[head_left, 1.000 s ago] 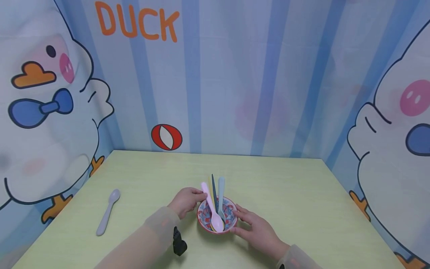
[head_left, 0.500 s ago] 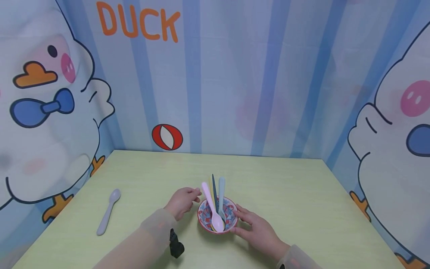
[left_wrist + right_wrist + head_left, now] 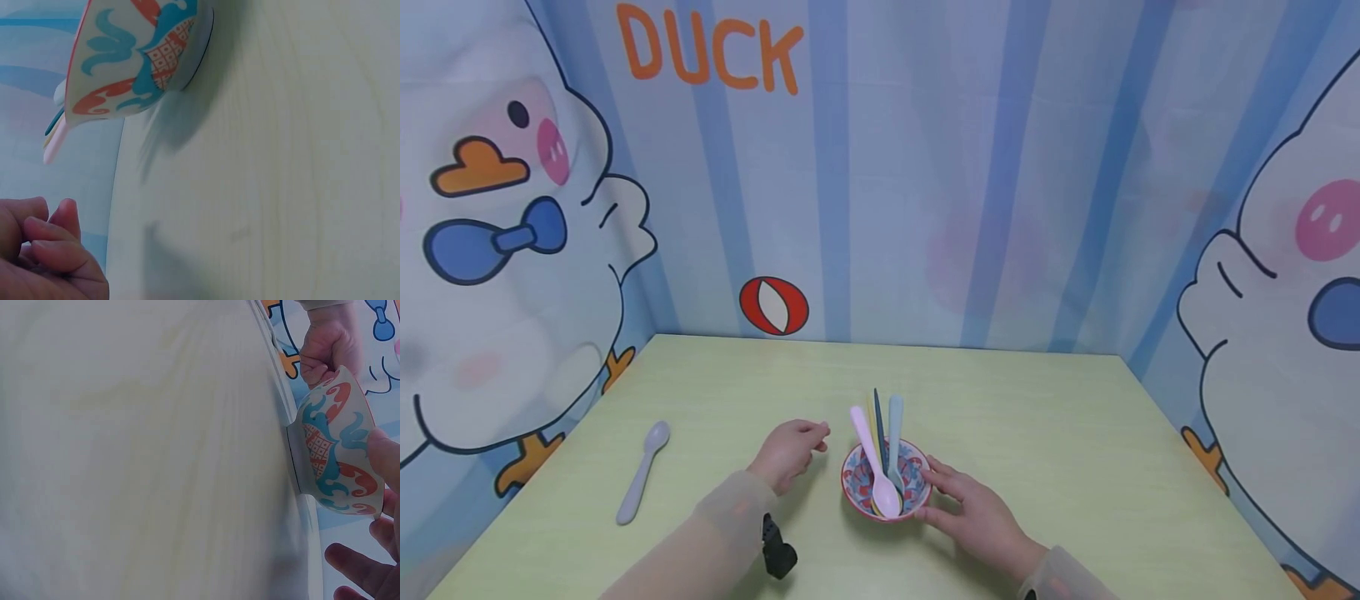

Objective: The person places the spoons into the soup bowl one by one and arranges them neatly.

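Observation:
A small red-rimmed bowl (image 3: 851,482) with a blue and red pattern stands on the table. Leaning in it are a pink spoon (image 3: 886,498), a light blue spoon (image 3: 895,425), and dark blue and yellow utensils whose lower ends are largely hidden. My right hand (image 3: 973,512) holds the bowl at its right side, thumb and fingers spread along the rim; in the right wrist view a digit lies against the outer wall. Left of the bowl, apart from it, my left hand (image 3: 787,454) hangs over the table, fingers loosely curled around nothing.
A lavender spoon (image 3: 642,475) lies on the pale yellow-green table (image 3: 1037,417), to the left of my left arm. Duck-printed curtains (image 3: 910,167) enclose the table at the back and both sides.
My left hand has let go of the pink spoon's handle and drawn back to the left. The right hand, the bowl and the utensils in it have stayed put.

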A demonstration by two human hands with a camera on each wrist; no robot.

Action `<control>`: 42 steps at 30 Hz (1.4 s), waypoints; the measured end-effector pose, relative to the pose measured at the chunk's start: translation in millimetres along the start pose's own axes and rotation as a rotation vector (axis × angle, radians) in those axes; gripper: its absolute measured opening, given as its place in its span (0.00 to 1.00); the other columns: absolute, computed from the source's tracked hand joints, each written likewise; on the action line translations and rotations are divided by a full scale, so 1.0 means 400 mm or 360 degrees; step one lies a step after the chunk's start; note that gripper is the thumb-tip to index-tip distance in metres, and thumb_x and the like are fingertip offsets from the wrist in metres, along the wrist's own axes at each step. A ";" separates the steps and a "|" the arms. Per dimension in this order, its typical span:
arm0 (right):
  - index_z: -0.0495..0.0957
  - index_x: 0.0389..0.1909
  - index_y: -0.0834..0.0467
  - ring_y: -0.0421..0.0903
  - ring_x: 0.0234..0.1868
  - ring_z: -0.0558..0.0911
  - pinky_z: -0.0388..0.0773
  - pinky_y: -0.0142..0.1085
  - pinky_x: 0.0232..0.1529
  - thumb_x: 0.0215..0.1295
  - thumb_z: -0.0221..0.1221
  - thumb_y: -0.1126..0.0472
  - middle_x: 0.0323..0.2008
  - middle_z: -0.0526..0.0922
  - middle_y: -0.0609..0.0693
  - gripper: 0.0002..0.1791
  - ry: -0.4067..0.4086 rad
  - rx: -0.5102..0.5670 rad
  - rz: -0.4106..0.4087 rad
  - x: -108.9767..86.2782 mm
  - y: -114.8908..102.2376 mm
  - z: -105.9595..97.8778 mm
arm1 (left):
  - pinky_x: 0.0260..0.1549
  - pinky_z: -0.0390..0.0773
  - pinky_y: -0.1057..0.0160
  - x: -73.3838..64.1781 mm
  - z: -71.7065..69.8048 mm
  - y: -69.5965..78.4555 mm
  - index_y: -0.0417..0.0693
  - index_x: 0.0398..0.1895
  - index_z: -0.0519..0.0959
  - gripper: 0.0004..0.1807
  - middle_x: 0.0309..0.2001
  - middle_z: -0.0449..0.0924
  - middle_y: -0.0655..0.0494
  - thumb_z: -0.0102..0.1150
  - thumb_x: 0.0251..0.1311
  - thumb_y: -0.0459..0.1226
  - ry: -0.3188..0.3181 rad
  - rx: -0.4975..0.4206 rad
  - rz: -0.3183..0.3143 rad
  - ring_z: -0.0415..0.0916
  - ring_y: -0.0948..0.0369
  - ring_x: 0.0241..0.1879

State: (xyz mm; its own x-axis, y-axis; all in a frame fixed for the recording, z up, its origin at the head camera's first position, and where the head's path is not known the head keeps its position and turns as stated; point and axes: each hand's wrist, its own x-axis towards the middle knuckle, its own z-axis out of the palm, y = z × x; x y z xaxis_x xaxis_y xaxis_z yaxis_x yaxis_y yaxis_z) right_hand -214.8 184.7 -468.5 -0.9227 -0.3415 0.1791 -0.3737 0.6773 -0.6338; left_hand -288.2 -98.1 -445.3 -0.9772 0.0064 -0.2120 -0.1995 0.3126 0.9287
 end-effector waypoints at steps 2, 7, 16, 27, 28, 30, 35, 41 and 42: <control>0.73 0.63 0.52 0.53 0.61 0.74 0.67 0.56 0.59 0.57 0.61 0.35 0.68 0.66 0.46 0.38 -0.0001 -0.0001 0.0002 0.000 0.001 0.000 | 0.15 0.57 0.67 -0.003 -0.008 -0.003 0.37 0.54 0.76 0.20 0.40 0.78 0.47 0.51 0.69 0.43 0.0006 -0.0012 -0.0005 0.57 0.65 0.15; 0.73 0.63 0.52 0.53 0.61 0.74 0.67 0.56 0.59 0.56 0.61 0.35 0.68 0.66 0.45 0.38 0.0003 -0.0002 0.0002 0.000 0.001 0.000 | 0.15 0.57 0.68 -0.007 -0.031 -0.013 0.36 0.54 0.75 0.20 0.39 0.78 0.47 0.53 0.69 0.43 0.0025 -0.0043 -0.0009 0.57 0.65 0.16; 0.74 0.63 0.53 0.53 0.62 0.73 0.67 0.55 0.59 0.57 0.61 0.36 0.68 0.67 0.45 0.37 0.0011 -0.0003 0.0008 0.001 0.004 0.002 | 0.16 0.56 0.69 -0.011 -0.079 -0.040 0.36 0.55 0.74 0.21 0.40 0.77 0.48 0.54 0.68 0.42 0.0077 -0.0084 -0.0031 0.57 0.64 0.16; 0.73 0.63 0.53 0.54 0.62 0.73 0.67 0.56 0.59 0.56 0.61 0.35 0.68 0.67 0.46 0.38 0.0009 -0.0002 0.0003 0.001 0.004 0.002 | 0.17 0.58 0.69 -0.019 -0.143 -0.063 0.35 0.58 0.72 0.23 0.42 0.77 0.47 0.52 0.69 0.43 0.0125 -0.0106 -0.0093 0.59 0.64 0.19; 0.73 0.63 0.53 0.54 0.63 0.72 0.67 0.56 0.59 0.56 0.61 0.35 0.68 0.67 0.45 0.38 0.0008 -0.0003 0.0004 0.001 0.004 0.002 | 0.18 0.58 0.69 -0.020 -0.148 -0.064 0.35 0.59 0.71 0.23 0.43 0.77 0.47 0.52 0.69 0.43 0.0128 -0.0104 -0.0106 0.59 0.64 0.20; 0.73 0.63 0.52 0.54 0.63 0.72 0.67 0.56 0.59 0.56 0.61 0.35 0.68 0.67 0.45 0.38 0.0005 -0.0006 0.0005 0.000 0.004 0.002 | 0.19 0.59 0.69 -0.021 -0.158 -0.068 0.35 0.60 0.71 0.23 0.43 0.77 0.47 0.51 0.69 0.43 0.0130 -0.0097 -0.0115 0.60 0.63 0.22; 0.73 0.63 0.52 0.55 0.64 0.70 0.66 0.56 0.60 0.56 0.61 0.35 0.68 0.66 0.45 0.38 -0.0003 0.0004 0.0012 0.000 0.002 0.000 | 0.20 0.61 0.69 -0.026 -0.181 -0.077 0.35 0.60 0.70 0.24 0.44 0.76 0.46 0.50 0.70 0.43 0.0144 -0.0098 -0.0115 0.61 0.63 0.23; 0.73 0.63 0.51 0.55 0.64 0.70 0.65 0.56 0.61 0.56 0.61 0.35 0.68 0.66 0.44 0.37 0.0004 0.0011 0.0029 0.001 0.003 0.001 | 0.21 0.62 0.68 -0.036 -0.207 -0.084 0.34 0.61 0.69 0.25 0.46 0.75 0.45 0.49 0.71 0.44 0.0162 -0.0093 -0.0107 0.61 0.63 0.23; 0.74 0.63 0.51 0.54 0.64 0.70 0.65 0.56 0.61 0.56 0.61 0.35 0.68 0.66 0.44 0.37 0.0008 0.0012 0.0032 0.001 0.003 0.001 | 0.22 0.63 0.68 -0.036 -0.211 -0.085 0.35 0.61 0.69 0.25 0.46 0.75 0.45 0.49 0.71 0.44 0.0165 -0.0088 -0.0109 0.61 0.63 0.23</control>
State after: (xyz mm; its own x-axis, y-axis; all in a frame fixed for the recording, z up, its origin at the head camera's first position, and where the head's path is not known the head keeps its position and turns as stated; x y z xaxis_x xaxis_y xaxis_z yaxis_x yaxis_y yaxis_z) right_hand -215.6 185.1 -469.6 -0.9305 -0.3247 0.1698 -0.3543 0.6792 -0.6428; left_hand -273.4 -189.2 -448.3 -0.9629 -0.1119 -0.2457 -0.2668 0.2558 0.9292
